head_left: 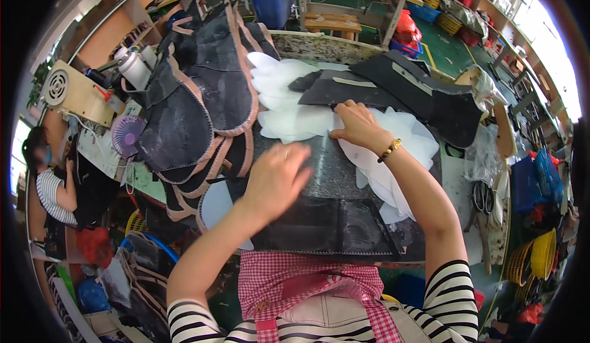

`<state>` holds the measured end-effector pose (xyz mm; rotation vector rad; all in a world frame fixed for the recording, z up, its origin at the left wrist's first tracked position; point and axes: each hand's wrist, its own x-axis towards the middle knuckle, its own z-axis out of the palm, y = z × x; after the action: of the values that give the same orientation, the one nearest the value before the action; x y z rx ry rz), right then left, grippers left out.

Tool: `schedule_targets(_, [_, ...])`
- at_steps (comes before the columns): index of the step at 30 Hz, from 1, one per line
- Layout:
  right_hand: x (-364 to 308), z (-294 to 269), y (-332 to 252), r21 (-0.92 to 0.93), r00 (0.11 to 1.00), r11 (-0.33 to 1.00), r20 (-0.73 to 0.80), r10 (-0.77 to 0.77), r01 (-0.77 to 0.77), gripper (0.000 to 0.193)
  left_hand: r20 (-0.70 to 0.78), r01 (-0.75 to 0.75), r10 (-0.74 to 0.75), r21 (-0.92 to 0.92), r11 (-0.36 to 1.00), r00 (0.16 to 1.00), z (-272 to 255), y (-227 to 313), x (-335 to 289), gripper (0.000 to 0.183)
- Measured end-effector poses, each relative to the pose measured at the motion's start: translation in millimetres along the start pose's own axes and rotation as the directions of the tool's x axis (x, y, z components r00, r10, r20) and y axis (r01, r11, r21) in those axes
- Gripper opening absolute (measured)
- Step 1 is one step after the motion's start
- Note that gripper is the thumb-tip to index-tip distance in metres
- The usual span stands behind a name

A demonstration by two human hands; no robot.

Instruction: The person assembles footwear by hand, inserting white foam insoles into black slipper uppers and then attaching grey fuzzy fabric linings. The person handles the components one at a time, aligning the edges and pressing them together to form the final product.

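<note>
Though plain, white pieces point(367, 160) under right hand point(360, 126)

A worktable point(458, 186) bears overlapping dark panels point(175, 118) with pinkish edging on its left. 2 fanned groups of white sheets point(393, 149) and some black pieces point(452, 112) lie beside them.

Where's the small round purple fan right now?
Head view, left side: the small round purple fan appears between the beige vented box and the black, tan-edged flat pieces.
</note>
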<state>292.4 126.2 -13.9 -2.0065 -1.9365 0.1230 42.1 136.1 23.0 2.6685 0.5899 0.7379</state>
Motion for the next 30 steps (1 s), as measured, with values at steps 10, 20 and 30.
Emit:
schedule_targets(10, [5,0,-16,0.058,0.975,0.981,-0.136,-0.176,0.186,0.02,0.389,0.228,-0.293,0.206,0.952,0.873,32,-73,73,0.073])
schedule_targets(20, [-141,-97,-27,0.669,0.826,0.74,-0.372,0.423,-0.078,0.042,0.194,-0.193,0.224,-0.169,0.967,0.955,-12,36,11,0.063])
schedule_targets(30, [-213,-46,-76,0.981,0.922,0.093,0.127,0.367,-0.172,0.038,0.317,-0.228,0.264,-0.147,0.962,0.911,47,74,-88,0.044])
